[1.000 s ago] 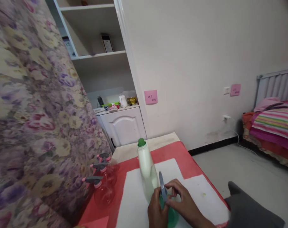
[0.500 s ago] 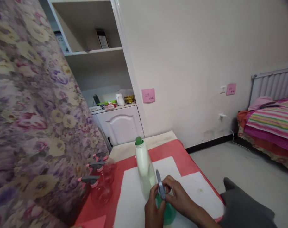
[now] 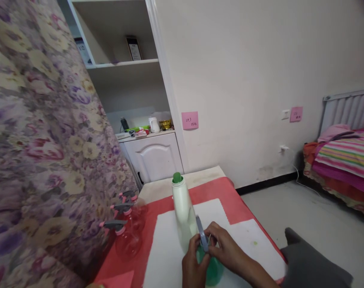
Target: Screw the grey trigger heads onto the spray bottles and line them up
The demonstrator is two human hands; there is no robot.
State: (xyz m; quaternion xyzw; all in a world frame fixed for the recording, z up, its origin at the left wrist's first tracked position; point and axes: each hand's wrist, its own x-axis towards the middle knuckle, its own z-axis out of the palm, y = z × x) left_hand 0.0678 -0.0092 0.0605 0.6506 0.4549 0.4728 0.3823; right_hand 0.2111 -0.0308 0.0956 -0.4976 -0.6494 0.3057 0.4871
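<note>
A spray bottle with a green body (image 3: 214, 273) stands at the front of the table, topped by a grey-blue spray head (image 3: 201, 232). My left hand (image 3: 194, 262) is closed around the left side of the spray head near its collar. From the other side, my right hand (image 3: 227, 246) pinches the same collar with thumb and fingers. The fingers partly hide the bottle's neck. Just behind stands a tall pale green detergent bottle (image 3: 182, 210) with a moulded handle and a green piece (image 3: 177, 177) in its mouth.
Several clear spray bottles (image 3: 128, 242) with grey and pink heads stand at the table's left, beside a floral curtain (image 3: 44, 152). White sheets (image 3: 164, 240) lie over a red cloth (image 3: 212, 188). A dark grey object (image 3: 314, 260) is right of the table, and a bed (image 3: 347, 152) lies beyond.
The camera view has shifted slightly, so the background sits a little further right. Both hands stay on the spray head with hardly any visible movement.
</note>
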